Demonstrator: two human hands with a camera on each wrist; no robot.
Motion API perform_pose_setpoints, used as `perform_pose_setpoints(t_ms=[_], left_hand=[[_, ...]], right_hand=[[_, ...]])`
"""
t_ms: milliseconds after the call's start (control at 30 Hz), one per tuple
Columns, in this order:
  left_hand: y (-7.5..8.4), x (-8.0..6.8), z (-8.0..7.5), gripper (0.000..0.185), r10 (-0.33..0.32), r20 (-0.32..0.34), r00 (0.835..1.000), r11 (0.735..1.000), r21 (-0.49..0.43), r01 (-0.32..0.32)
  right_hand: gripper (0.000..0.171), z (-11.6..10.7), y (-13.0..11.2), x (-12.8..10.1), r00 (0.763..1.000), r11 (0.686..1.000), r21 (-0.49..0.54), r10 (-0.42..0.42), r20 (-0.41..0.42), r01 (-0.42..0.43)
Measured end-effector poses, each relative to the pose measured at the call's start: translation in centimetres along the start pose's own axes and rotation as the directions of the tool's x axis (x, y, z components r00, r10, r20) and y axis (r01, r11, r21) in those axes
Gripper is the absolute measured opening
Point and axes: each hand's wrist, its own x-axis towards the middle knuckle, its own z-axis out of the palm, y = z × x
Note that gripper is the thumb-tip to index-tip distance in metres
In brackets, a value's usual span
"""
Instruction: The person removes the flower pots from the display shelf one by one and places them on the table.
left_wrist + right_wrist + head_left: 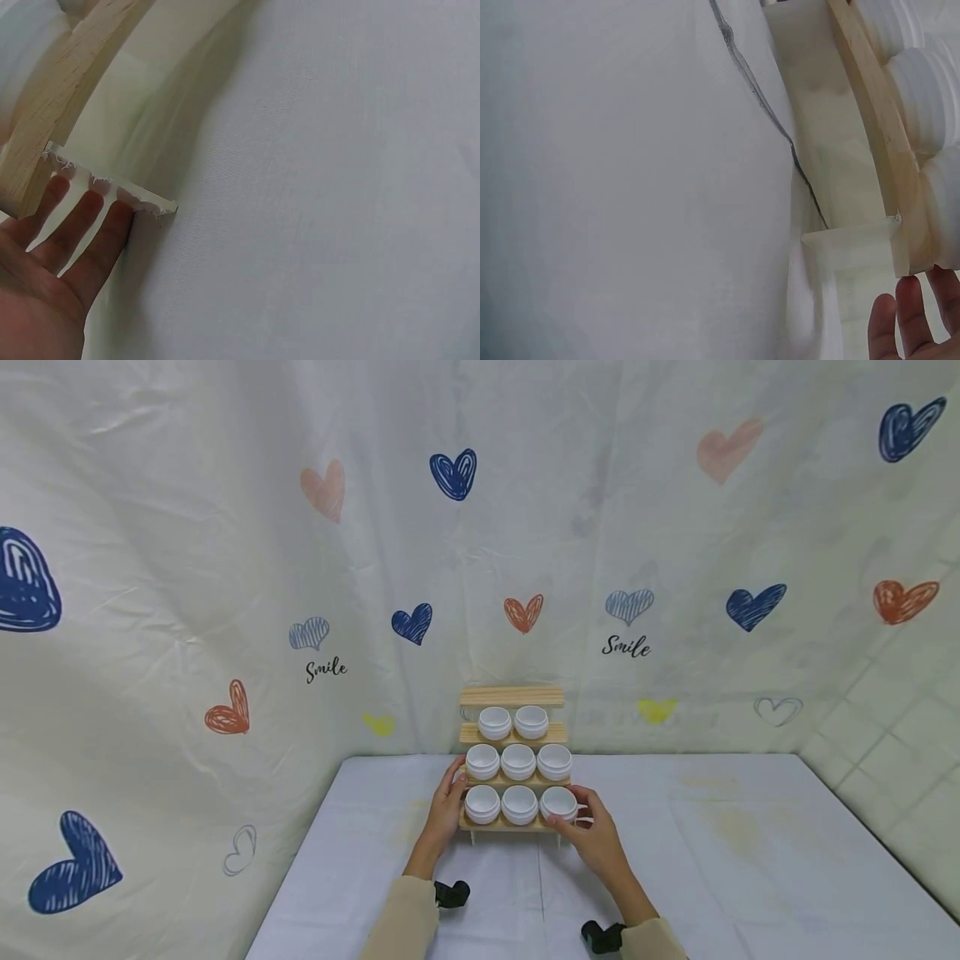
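Observation:
A stepped wooden rack (512, 696) with white side panels stands at the table's back edge, several small round white cups on its lower tiers. At its left side my left hand (446, 810) grips the rack, thumb toward the front. The left wrist view shows that hand's fingers (105, 225) against the white side panel (112, 184). My right hand (596, 837) holds the bottom-right white cup (558, 802), its thumb on the cup's front. In the right wrist view its fingertips (909, 289) reach the end of the wooden shelf (889, 142); the thumb is hidden there.
A white cloth covers the table (720, 860). Behind it hangs a pale curtain (555, 510) printed with hearts. Black wrist devices (452, 894) sit at both sleeves. A dark crease or seam (761, 97) runs along the cloth near the rack.

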Motion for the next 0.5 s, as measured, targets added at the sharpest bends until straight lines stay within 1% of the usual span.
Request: perform_pose_setpoints(t_ms=[133,267,333,500], left_hand=[[-0.1,0.0,0.0,0.05,0.004,0.0,1.0,1.0,0.001,-0.004],[0.1,0.0,0.0,0.051,-0.006,0.006,1.0,1.0,-0.003,0.006],[0.5,-0.1,-0.2,0.051,-0.016,0.018,1.0,1.0,-0.014,0.016],[2.6,-1.1,-0.6,0.05,-0.023,0.052,0.998,1.0,0.001,0.022]], right_hand=[[0.069,-0.1,0.0,-0.2,1.0,1.0,-0.009,0.011,0.007,-0.011],[0.068,-0.3,0.0,-0.3,1.0,1.0,-0.019,0.016,0.01,-0.016],[0.067,-0.4,0.1,-0.4,1.0,1.0,-0.013,0.012,0.007,-0.012],[0.063,-0.5,0.1,-0.7,1.0,1.0,0.005,0.003,0.001,-0.003]])
